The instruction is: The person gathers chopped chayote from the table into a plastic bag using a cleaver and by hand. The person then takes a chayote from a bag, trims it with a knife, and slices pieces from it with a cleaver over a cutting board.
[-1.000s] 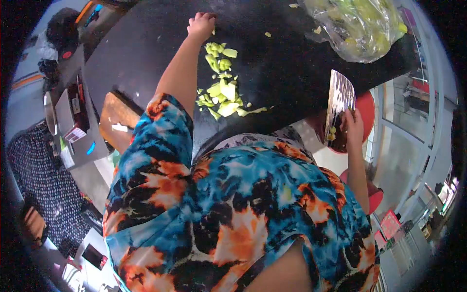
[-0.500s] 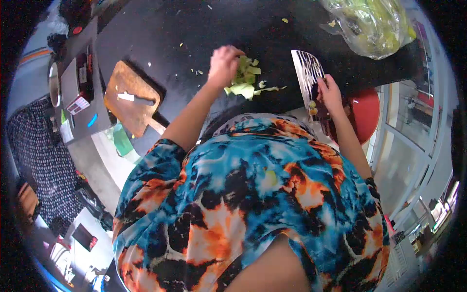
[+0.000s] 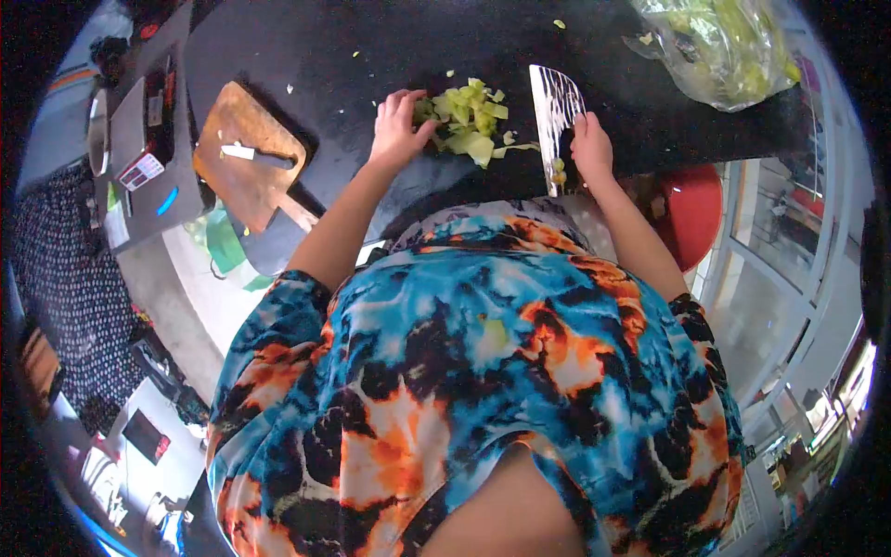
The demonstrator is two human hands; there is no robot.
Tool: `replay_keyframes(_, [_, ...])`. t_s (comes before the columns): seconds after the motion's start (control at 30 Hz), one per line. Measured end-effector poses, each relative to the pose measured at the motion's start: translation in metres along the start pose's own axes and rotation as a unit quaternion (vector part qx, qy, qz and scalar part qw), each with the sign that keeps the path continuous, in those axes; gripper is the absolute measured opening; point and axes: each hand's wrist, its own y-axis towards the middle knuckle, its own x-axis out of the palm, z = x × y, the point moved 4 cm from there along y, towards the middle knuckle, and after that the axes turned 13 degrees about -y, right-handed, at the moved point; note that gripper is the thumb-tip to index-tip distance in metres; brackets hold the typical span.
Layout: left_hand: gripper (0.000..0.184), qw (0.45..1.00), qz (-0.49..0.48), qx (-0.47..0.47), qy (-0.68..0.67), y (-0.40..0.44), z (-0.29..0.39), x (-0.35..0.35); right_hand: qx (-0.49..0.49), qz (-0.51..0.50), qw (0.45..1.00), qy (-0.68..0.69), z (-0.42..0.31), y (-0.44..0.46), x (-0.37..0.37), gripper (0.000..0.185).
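Observation:
My left hand point(image 3: 399, 130) rests on the black counter at the left edge of a pile of chopped pale-green vegetable pieces point(image 3: 471, 121), fingers apart and curved beside it. In my right hand point(image 3: 591, 148) is a cleaver point(image 3: 549, 111) with a broad, streaked blade, held upright to the right of the pile. Its handle is mostly hidden in my fist. A few green bits cling to the blade's lower end. A thin strip of vegetable trails from the pile toward the cleaver.
A wooden cutting board point(image 3: 223, 121) with a small knife point(image 3: 258, 155) on it lies at left. At upper right sits a clear plastic bag point(image 3: 719, 56) of green vegetables. Below the counter's right edge is a red tub point(image 3: 696, 209). Scraps dot the black counter point(image 3: 325, 46).
My left hand has moved left, off the top of the pile, and its fingers have spread. The cleaver has come left, closer to the pieces. The pile now shows more fully.

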Motion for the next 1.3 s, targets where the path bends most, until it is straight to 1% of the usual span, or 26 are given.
replay_keyframes(0.07, [0.073,1.0,-0.003,-0.009,0.021,-0.018,0.008,-0.013,-0.006,0.009,1.0,-0.021,-0.014,0.006,0.0,0.037])
replay_keyframes(0.13, [0.09,0.999,-0.02,-0.009,0.028,-0.033,0.014,-0.017,-0.059,0.037,0.995,-0.066,-0.041,0.003,-0.009,0.035])
replay_keyframes(0.17, [0.102,0.999,-0.034,0.014,0.033,-0.039,0.012,-0.011,-0.084,0.046,0.992,-0.083,-0.05,0.003,-0.007,0.034])
replay_keyframes(0.27, [0.102,0.999,0.027,-0.01,0.044,-0.047,0.021,0.009,-0.141,0.059,0.983,-0.098,-0.076,-0.001,0.003,0.032])
replay_keyframes(0.3, [0.103,0.998,0.045,-0.019,0.031,-0.046,0.02,0.019,-0.13,0.062,0.984,-0.103,-0.078,-0.001,0.005,0.032])
replay_keyframes(0.33, [0.099,0.996,0.073,-0.039,0.04,-0.044,0.025,0.028,-0.119,0.067,0.985,-0.106,-0.08,-0.001,0.007,0.032])
replay_keyframes(0.4, [0.096,0.99,0.135,-0.042,0.02,-0.036,0.033,0.046,-0.101,0.053,0.988,-0.107,-0.08,-0.001,0.01,0.032])
replay_keyframes(0.43, [0.092,0.988,0.143,-0.06,0.012,-0.029,0.039,0.054,-0.091,0.049,0.989,-0.108,-0.079,-0.002,0.01,0.032])
replay_keyframes(0.57, [0.082,0.98,0.188,-0.068,-0.017,-0.004,0.061,0.078,-0.088,0.059,0.991,-0.083,-0.079,-0.01,0.009,0.031])
replay_keyframes(0.67, [0.078,0.979,0.192,-0.06,-0.028,0.001,0.064,0.082,-0.09,0.065,0.99,-0.086,-0.079,-0.015,0.01,0.03])
replay_keyframes(0.7, [0.074,0.978,0.201,-0.051,-0.023,0.001,0.069,0.079,-0.098,0.066,0.99,-0.08,-0.082,-0.018,0.011,0.03])
replay_keyframes(0.8, [0.07,0.975,0.212,-0.033,-0.059,0.009,0.067,0.085,-0.092,0.066,0.992,-0.063,-0.088,-0.021,0.016,0.03])
replay_keyframes(0.83, [0.067,0.974,0.214,-0.032,-0.071,0.013,0.071,0.088,-0.048,0.01,0.999,-0.019,-0.085,-0.018,0.023,0.031])
replay_keyframes(0.87, [0.062,0.971,0.22,-0.041,-0.087,0.018,0.077,0.092,-0.036,0.005,0.999,0.0,-0.083,-0.017,0.029,0.032])
replay_keyframes(0.93, [0.052,0.966,0.238,-0.03,-0.093,0.025,0.084,0.097,-0.038,0.001,0.998,0.047,-0.092,-0.021,0.028,0.033])
replay_keyframes(0.97, [0.049,0.967,0.226,-0.03,-0.115,0.03,0.087,0.1,-0.023,-0.012,0.998,0.064,-0.094,-0.02,0.026,0.034])
replay_keyframes(1.03, [0.043,0.966,0.202,-0.032,-0.155,0.041,0.096,0.102,-0.048,0.034,0.995,0.075,-0.094,-0.014,0.02,0.034])
replay_keyframes(1.07, [0.038,0.963,0.202,-0.029,-0.176,0.045,0.1,0.101,-0.061,0.055,0.993,0.082,-0.095,-0.014,0.019,0.033])
replay_keyframes(1.1, [0.037,0.964,0.199,-0.022,-0.173,0.05,0.104,0.098,-0.026,0.024,0.992,0.122,-0.101,-0.014,0.014,0.034])
replay_keyframes(1.23, [0.035,0.97,0.198,0.011,-0.142,0.074,0.115,0.061,-0.046,0.034,0.981,0.186,-0.141,-0.007,-0.013,0.038])
replay_keyframes(1.27, [0.034,0.967,0.213,0.015,-0.138,0.08,0.116,0.048,-0.059,0.051,0.978,0.192,-0.147,0.004,-0.01,0.038])
replay_keyframes(1.3, [0.033,0.965,0.227,0.032,-0.129,0.088,0.118,0.034,-0.063,0.048,0.971,0.225,-0.162,0.004,-0.018,0.037])
